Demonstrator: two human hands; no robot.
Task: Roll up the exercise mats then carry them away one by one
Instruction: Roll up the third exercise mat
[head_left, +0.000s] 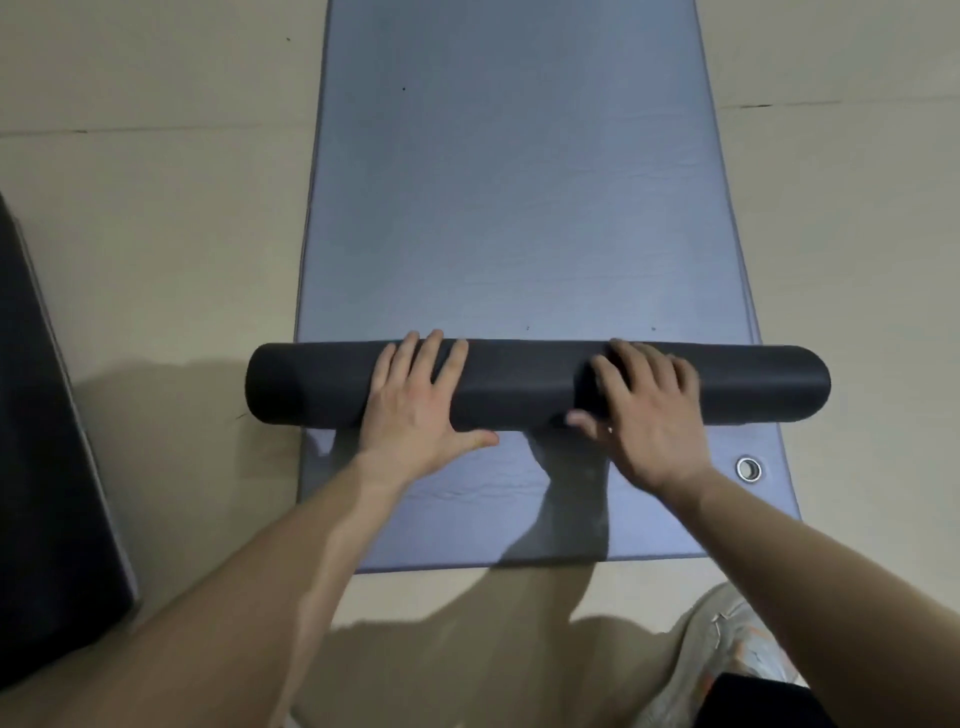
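Bare forearms reach from the near edge over the pale wooden floor (156, 249), where a long blue-grey foam mat (519, 182) lies flat beneath a dark rolled foam mat (519, 382), left hand (421, 405) and right hand (644, 415) pressing it, fingers spread.

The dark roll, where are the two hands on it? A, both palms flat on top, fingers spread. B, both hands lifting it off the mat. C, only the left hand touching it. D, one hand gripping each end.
A: the left hand and right hand lie open on top of the dark roll near its middle, while it rests on the blue mat.
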